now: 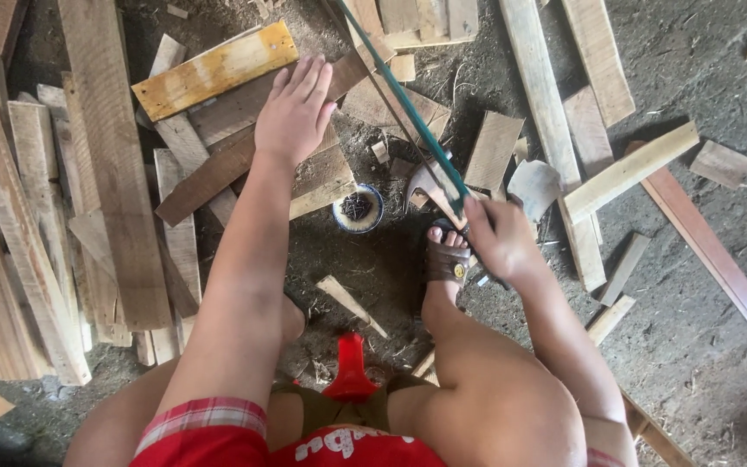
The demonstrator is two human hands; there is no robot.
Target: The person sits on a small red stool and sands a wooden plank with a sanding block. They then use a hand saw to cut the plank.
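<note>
Knees and red shorts [339, 445] fill the bottom edge, red stool [349, 367] between them. Floor [693, 346] is packed grey dirt, sawdust scattered. Left hand [294, 112] lies flat, fingers spread, pressing a dark plank [209, 177] in the scrap pile. Right hand [499, 238] is closed around the handle of a green-framed saw [408, 121] angled up-left. Small bowl [357, 208] of nails sits between both arms. Loose offcuts all around.
</note>
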